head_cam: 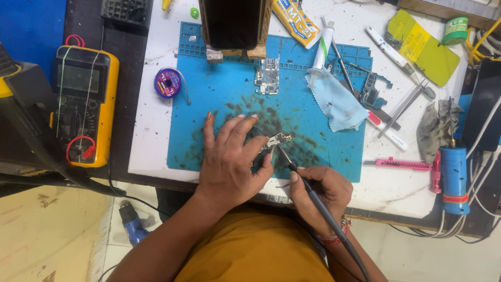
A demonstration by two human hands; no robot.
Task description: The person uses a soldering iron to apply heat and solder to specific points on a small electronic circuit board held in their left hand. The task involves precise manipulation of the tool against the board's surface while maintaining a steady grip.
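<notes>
My left hand [229,156] rests on the stained blue work mat [209,99], its thumb and fingers pinching a small circuit board [279,140] just above the mat. My right hand [321,190] grips a dark soldering iron [302,183] like a pen. Its thin tip touches the near edge of the small board. The iron's cable runs down past my right wrist. A second, larger circuit board [268,75] lies farther back on the mat.
A yellow multimeter [83,104] sits far left, with a purple wire spool [167,82] beside the mat. A pale blue cloth [336,102], tweezers [404,107], a pink cutter [402,164] and a blue tool [455,180] lie to the right. A dark stand [235,26] stands at the back.
</notes>
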